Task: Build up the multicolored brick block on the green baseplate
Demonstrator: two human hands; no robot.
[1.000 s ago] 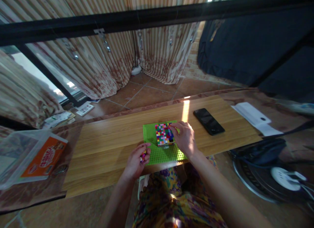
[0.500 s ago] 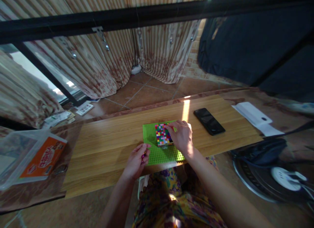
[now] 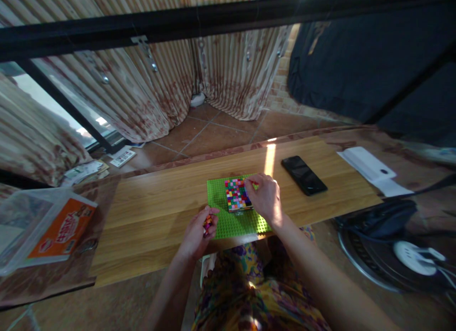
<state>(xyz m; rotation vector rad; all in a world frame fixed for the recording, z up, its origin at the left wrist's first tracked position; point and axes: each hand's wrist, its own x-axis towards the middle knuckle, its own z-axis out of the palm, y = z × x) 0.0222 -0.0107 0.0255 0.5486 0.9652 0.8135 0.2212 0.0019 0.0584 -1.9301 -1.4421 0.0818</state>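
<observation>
A green studded baseplate (image 3: 220, 223) lies on the wooden board, and on it stands a square block of small multicoloured building bricks (image 3: 236, 195). My right hand (image 3: 264, 195) is over the block's right side, fingertips pinched together at its top; whatever they grip is too small or hidden to make out. At the baseplate's left edge my left hand (image 3: 199, 229) is curled, palm turned inward, around several loose small bricks (image 3: 207, 222) in red, orange and purple. The right part of the block is covered by my right hand.
The wooden board (image 3: 153, 212) carries a black phone (image 3: 304, 175) right of the baseplate. A clear plastic box (image 3: 53, 231) with an orange label stands at the left. Beyond the right end lies a white box (image 3: 368, 165). A dark rail (image 3: 199, 23) crosses above.
My right hand's fingertips have shifted slightly right across the block. My left hand has opened a little, showing more of the loose bricks in it.
</observation>
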